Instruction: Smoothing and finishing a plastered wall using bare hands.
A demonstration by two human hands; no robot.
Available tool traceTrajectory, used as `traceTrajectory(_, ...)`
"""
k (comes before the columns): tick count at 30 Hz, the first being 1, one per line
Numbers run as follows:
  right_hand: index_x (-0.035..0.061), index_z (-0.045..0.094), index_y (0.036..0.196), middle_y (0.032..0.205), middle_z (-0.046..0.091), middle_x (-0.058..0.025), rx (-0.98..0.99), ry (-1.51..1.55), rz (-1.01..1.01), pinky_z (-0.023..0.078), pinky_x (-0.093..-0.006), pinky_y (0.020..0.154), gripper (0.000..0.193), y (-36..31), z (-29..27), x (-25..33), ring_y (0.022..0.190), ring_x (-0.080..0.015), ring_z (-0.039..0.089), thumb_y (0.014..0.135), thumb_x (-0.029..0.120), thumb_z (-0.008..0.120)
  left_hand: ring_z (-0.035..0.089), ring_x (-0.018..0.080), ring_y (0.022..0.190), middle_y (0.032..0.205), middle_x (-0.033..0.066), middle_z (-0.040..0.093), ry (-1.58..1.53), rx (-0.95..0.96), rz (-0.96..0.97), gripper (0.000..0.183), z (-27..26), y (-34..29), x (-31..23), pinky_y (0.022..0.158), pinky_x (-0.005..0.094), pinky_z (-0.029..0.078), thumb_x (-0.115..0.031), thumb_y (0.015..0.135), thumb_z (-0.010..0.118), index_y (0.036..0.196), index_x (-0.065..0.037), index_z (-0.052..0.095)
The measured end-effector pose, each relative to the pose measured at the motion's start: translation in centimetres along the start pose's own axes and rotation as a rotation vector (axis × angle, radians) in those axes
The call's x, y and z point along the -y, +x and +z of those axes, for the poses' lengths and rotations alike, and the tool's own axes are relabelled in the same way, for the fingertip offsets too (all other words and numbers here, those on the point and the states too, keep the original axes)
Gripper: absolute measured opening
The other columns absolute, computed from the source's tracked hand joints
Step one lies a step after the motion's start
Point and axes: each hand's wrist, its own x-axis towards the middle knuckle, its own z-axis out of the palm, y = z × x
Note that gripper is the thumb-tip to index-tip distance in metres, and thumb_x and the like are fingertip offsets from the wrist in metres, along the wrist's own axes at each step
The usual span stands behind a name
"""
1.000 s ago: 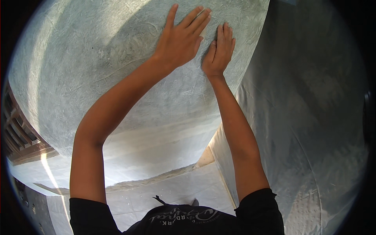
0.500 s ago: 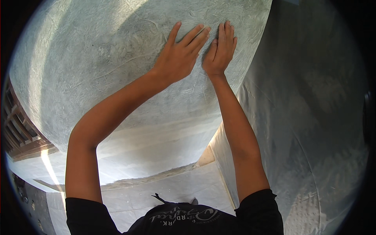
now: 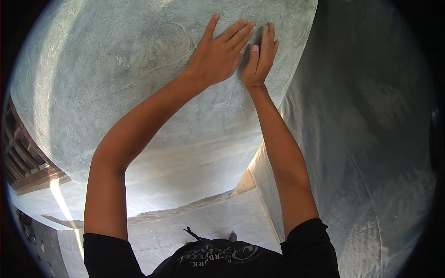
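left hand (image 3: 217, 55), right hand (image 3: 259, 60), flat on grey fibrous sheet (image 3: 116, 83)

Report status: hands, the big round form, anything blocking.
Left hand flat, fingers spread, on grey fibrous dome. Right hand flat beside it. Second grey form close at right. Nothing blocking.

Pale tiled floor (image 3: 222, 222), sunlit streak; wooden slatted frame (image 3: 23, 162) at left.
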Motion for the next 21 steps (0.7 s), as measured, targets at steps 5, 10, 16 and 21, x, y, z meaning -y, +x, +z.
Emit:
traceTrajectory(5,-0.0108,0.021,0.16,0.167,0.024,-0.0299,0.059,0.222,0.018,0.006,-0.0614,0.125,0.074,-0.1,1.4,3.1,0.156,-0.0444,0.021,0.107,0.038,0.039,0.036,0.0162,0.152,0.162,0.0018,0.044,-0.048,-0.216,0.0,0.067,0.5,2.5,1.0,0.129,0.0527,0.015,-0.024,0.089,0.065,0.152,-0.008,0.05)
traceTrajectory(10,-0.0094,0.012,0.162,0.17,0.014,-0.0293,0.34,-0.061,0.058,0.002,-0.0624,0.124,0.085,-1.8,-0.3,3.6,0.158,-0.046,0.014,0.104,0.042,0.049,0.034,0.0214,0.153,0.162,0.0077,0.043,0.033,-0.092,0.097,0.059,-3.1,1.5,6.2,0.128,0.0513,0.018,-0.025,0.096,0.057,0.151,-0.003,0.049)
traceTrajectory(16,-0.007,0.015,0.162,0.17,0.015,-0.0294,0.356,-0.226,0.043,0.003,-0.0654,0.123,0.089,-0.1,-0.2,3.6,0.158,-0.0464,0.011,0.102,0.046,0.053,0.032,0.0288,0.154,0.162,0.017,0.042,-0.016,-0.06,0.116,0.06,-4.0,1.9,6.4,0.128,0.0518,0.017,-0.025,0.099,0.056,0.15,0.005,0.048)
traceTrajectory(21,-0.0073,0.016,0.162,0.17,0.014,-0.0286,0.442,-0.222,0.035,0.003,-0.0672,0.122,0.092,-3.0,-0.8,4.9,0.159,-0.0451,0.009,0.101,0.049,0.055,0.033,0.0289,0.154,0.162,0.0167,0.042,-0.021,-0.078,0.108,0.058,-3.5,1.6,7.1,0.128,0.0519,0.019,-0.023,0.098,0.056,0.149,0.004,0.049)
